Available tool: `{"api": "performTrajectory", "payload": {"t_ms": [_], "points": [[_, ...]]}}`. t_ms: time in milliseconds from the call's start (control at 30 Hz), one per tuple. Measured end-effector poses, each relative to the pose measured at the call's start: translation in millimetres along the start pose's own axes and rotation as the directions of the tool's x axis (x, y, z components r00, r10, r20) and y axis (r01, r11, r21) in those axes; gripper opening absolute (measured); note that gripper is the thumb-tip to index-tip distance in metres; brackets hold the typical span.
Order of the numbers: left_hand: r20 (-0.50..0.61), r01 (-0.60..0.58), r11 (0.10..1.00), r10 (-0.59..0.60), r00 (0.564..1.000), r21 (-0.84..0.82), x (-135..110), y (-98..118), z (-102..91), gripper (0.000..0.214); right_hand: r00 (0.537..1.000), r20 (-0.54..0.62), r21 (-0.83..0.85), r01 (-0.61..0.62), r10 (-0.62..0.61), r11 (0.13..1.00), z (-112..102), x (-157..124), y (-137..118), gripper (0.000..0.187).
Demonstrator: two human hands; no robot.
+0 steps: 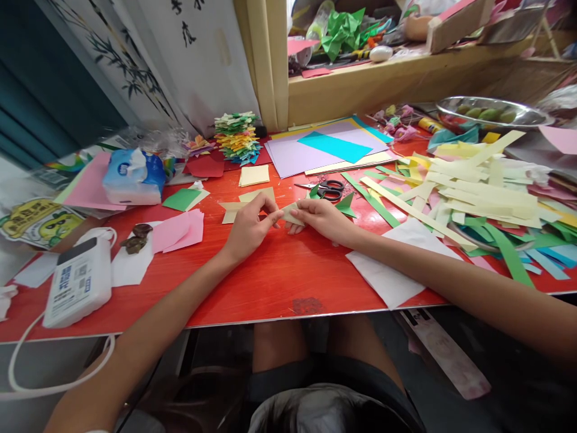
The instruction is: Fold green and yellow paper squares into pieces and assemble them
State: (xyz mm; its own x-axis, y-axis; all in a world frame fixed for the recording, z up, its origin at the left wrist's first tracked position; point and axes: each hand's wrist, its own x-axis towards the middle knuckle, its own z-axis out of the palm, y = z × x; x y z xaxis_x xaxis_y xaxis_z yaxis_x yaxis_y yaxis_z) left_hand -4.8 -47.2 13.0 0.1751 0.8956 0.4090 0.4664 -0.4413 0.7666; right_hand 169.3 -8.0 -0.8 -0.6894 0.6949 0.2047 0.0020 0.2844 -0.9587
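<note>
1. Two hands meet over the near middle of the red worktop. The left hand pinches the left end of a small folded cream paper piece between thumb and forefinger, its other fingers curled.
2. The right hand pinches the right end, fingers pressed together and held low.
3. The cream paper piece sits between both hands; I cannot tell whether it rests on the worktop or hovers just above it.
4. It looks very light, thin and limp, likely to crease wherever it is pressed and to slide on the glossy surface. The folded edges and corners seem the stiffest places to hold, taken lightly with the fingertips.
5. Just beyond the right hand lie scissors and a green scrap.
6. Farther off lie cream squares.
7. Pink sheets lie to the left, and a white sheet lies under the right forearm.
8. Loose paper strips are heaped on the right.
</note>
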Motion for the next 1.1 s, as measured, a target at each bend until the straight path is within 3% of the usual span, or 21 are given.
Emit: {"api": "performTrajectory", "payload": {"t_ms": [300,567,767,1100], "points": [[-0.018,0.034,0.998,-0.033,0.999,0.046,0.0,-2.6,-1.1,0.021,0.999,0.019,-0.046,0.035,-0.034,0.998,0.4,0.3,1.9,0.026],[-0.016,0.064,0.998,-0.064,0.998,0.013,-0.2,-0.6,0.5,0.017,0.998,0.048,-0.056,0.038,-0.035,0.998,0.4,0.2,3.4,0.013],[0.089,0.077,0.987,-0.091,0.992,0.144,0.9,-2.6,-0.7,0.029,1.000,-0.007,-0.031,0.021,-0.021,0.999,-0.7,1.9,6.0,0.014],[0.046,0.043,0.982,-0.052,0.998,0.184,1.8,-6.0,1.0,0.035,0.998,-0.043,-0.088,0.040,-0.044,0.995,-0.6,2.7,7.9,0.016]]}}
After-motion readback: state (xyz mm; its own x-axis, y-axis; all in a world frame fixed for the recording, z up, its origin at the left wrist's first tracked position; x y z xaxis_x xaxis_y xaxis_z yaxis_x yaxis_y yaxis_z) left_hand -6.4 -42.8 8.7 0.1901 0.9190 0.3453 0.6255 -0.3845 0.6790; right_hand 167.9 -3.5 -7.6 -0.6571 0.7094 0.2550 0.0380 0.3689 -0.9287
